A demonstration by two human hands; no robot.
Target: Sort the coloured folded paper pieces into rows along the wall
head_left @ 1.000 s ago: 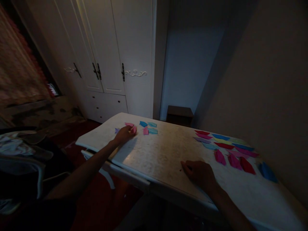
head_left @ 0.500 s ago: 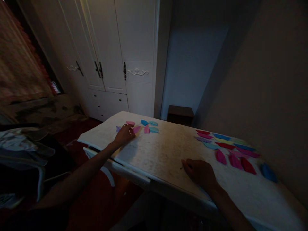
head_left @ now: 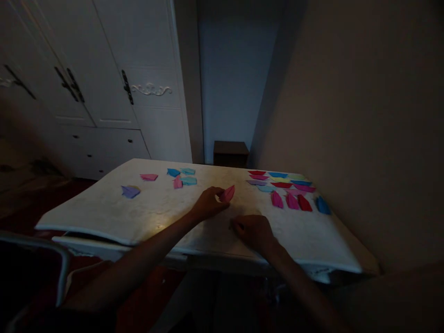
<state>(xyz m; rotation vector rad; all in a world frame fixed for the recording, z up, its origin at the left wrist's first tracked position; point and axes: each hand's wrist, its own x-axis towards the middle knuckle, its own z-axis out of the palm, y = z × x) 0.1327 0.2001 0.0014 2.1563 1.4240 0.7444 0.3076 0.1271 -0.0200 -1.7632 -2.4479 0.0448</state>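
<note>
My left hand (head_left: 210, 203) pinches a piece of pink folded paper (head_left: 228, 194) between thumb and fingers, held over the middle of the table. Close in front of it, my right hand (head_left: 253, 231) is curled on the table with thumb and fingers together, and I see nothing in it. On the left lie a purple folded paper (head_left: 131, 191) and a pink folded paper (head_left: 149, 177). Beyond my left hand is a small group with a dark blue folded paper (head_left: 174, 172), light blue folded papers (head_left: 189, 181) and a pink one (head_left: 177, 182).
Several folded papers lie in rows on the right, among them a red folded paper (head_left: 304, 202) and a blue folded paper (head_left: 322, 205). The white table (head_left: 93, 208) stands before a white wardrobe (head_left: 156, 125). A brown stand (head_left: 231, 148) is behind it; a wall rises on the right.
My left hand has moved right, away from the left group, carrying the pink folded paper towards my right hand. The view has turned right. My right hand stays curled on the table.
</note>
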